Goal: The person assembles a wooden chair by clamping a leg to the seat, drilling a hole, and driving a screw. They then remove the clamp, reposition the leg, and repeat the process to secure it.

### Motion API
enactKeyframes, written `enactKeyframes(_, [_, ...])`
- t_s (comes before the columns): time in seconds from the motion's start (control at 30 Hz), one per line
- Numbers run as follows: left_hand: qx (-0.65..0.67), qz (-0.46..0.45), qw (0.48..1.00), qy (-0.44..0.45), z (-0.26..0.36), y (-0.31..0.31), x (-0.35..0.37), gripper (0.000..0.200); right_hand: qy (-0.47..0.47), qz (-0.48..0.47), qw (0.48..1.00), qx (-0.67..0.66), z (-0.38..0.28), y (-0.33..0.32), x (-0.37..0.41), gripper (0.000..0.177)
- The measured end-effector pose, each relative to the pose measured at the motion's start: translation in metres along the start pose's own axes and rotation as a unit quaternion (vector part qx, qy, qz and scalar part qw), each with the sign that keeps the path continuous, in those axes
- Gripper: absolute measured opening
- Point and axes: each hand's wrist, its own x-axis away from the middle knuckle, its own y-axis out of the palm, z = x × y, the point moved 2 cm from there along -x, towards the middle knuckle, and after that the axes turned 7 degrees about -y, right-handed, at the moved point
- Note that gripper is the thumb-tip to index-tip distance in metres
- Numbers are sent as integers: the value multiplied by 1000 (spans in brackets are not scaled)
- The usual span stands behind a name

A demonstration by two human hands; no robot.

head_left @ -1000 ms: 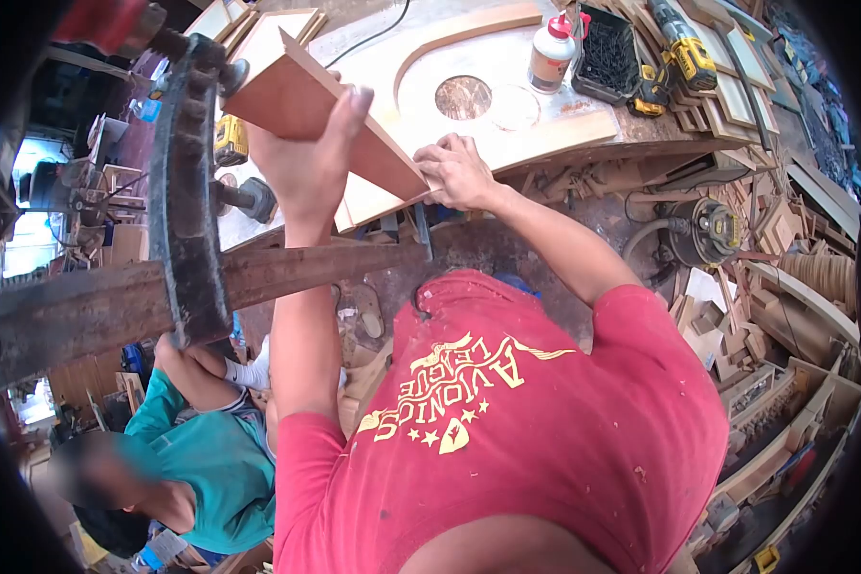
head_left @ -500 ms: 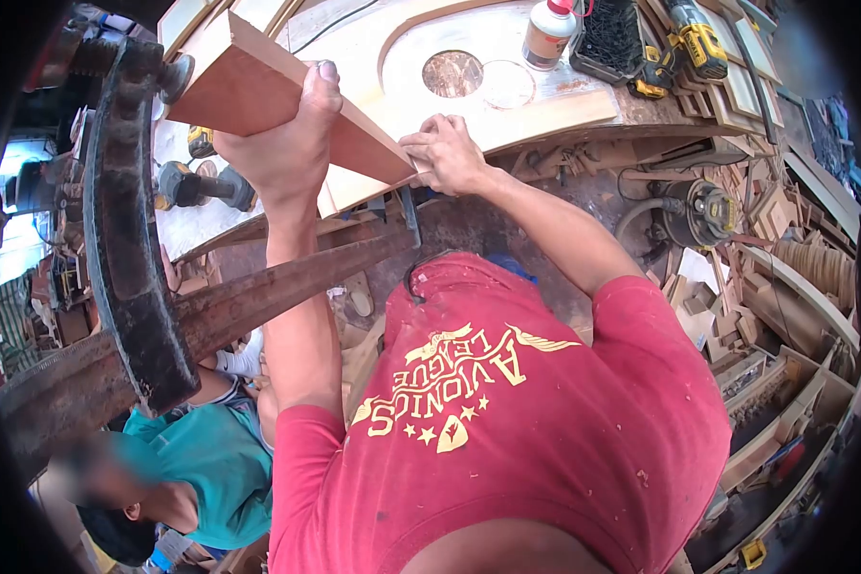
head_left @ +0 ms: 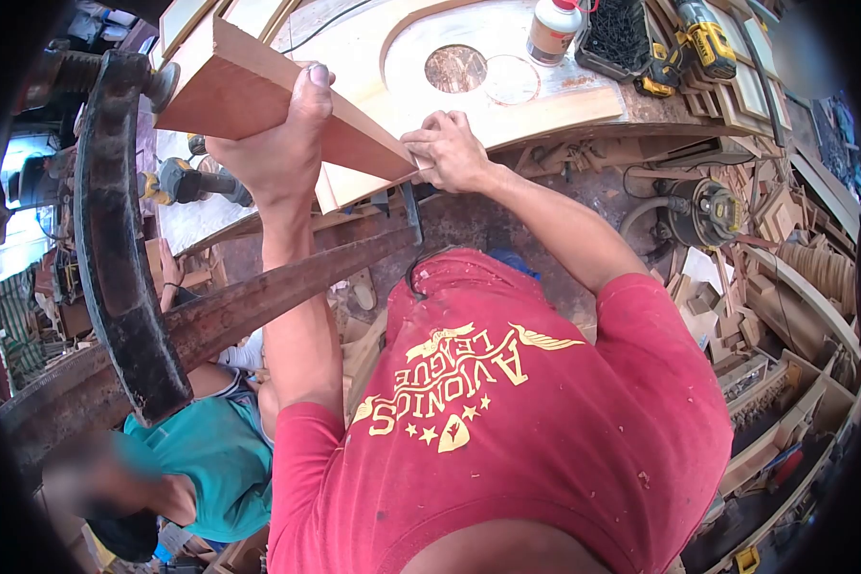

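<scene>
Where the board (head_left: 258, 96) sits: tilted on edge at the counter (head_left: 564, 105) front, its far end at the clamp (head_left: 115, 239) pad.
Left hand (head_left: 277, 153): grip wrapped over the board's upper edge.
Right hand (head_left: 450, 148): grip closed on its lower corner.
Change: clamp has swung lower-left; board barely shifted, so the hold looks steady.

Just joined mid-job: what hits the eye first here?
A heavy dark iron clamp on a rusty bar fills the left, its screw pad near the upper end of a reddish wooden board. The left hand grips that board from below; the right hand rests on its lower end by the workbench edge.
</scene>
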Motion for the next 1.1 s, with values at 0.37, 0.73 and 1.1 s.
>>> enactKeyframes(0.37, [13,-2,1000,-13,0,1,-1,28,1,18,1000,2,-1,-3,-1,35])
enactKeyframes(0.73, [37,-3,999,-18,0,2,0,27,-2,18,1000,2,-2,-3,0,41])
enactKeyframes(1.1, [45,-8,999,-9,0,2,0,27,-7,27,1000,-2,-3,-3,0,33])
